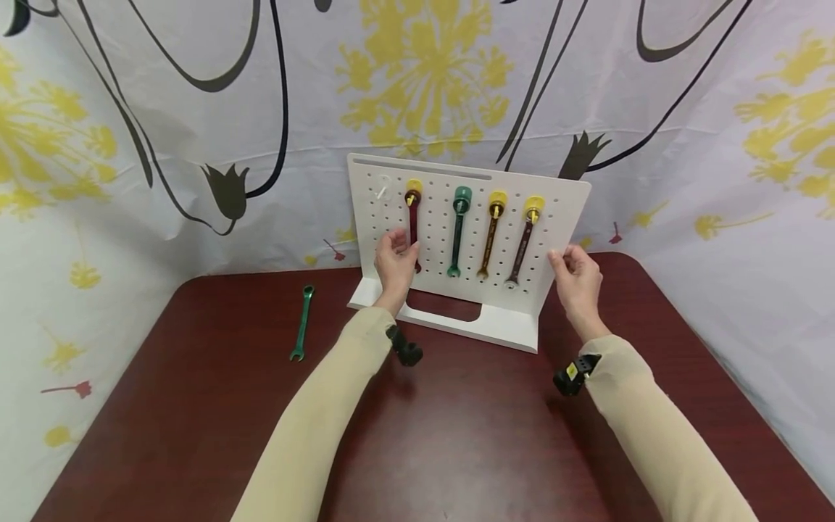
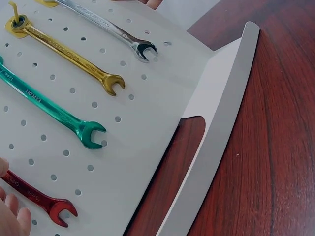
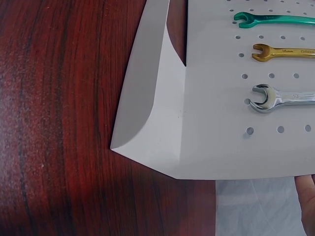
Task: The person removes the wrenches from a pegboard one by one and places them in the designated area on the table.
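Observation:
A white pegboard stand [image 1: 561,217] rises at the back of the dark red table [image 1: 489,435]. Hanging from its pegs are a red wrench [image 1: 413,217], a green wrench [image 1: 457,239], a gold wrench [image 1: 489,243] and a silver wrench [image 1: 522,250]. My left hand [image 1: 394,257] pinches the red wrench's shaft; in the left wrist view its fingertips [image 2: 12,219] lie beside the red wrench [image 2: 44,199]. My right hand [image 1: 574,272] holds the board's right edge, and a fingertip [image 3: 306,201] shows just past the pegboard [image 3: 206,142] edge.
A loose green wrench [image 1: 302,322] lies on the table to the left of the stand. A white hook [image 1: 381,192] on the board's top left carries nothing. Flowered cloth walls [image 1: 163,145] close in the back and both sides.

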`<action>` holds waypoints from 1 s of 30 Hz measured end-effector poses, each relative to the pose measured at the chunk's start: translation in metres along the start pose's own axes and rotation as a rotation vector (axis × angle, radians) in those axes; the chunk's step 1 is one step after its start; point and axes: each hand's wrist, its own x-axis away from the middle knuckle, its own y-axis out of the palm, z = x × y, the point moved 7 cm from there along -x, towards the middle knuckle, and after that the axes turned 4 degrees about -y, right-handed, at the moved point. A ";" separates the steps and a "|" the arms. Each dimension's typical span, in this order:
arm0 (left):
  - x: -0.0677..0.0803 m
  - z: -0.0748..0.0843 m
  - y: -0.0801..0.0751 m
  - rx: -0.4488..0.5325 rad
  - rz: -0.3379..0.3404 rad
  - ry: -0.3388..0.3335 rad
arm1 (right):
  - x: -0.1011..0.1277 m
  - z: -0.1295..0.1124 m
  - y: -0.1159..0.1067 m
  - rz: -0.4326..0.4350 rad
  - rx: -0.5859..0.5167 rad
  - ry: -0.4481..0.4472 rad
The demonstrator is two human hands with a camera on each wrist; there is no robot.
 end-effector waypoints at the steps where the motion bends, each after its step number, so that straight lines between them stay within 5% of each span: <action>1: 0.000 0.000 0.001 -0.002 0.001 0.000 | 0.000 0.000 0.000 0.000 -0.003 0.000; 19: 0.000 -0.006 0.004 -0.035 0.033 0.031 | 0.002 -0.002 0.000 -0.003 -0.011 -0.002; 30: 0.000 -0.005 0.005 -0.041 -0.018 0.064 | 0.003 -0.002 -0.001 -0.009 -0.018 0.010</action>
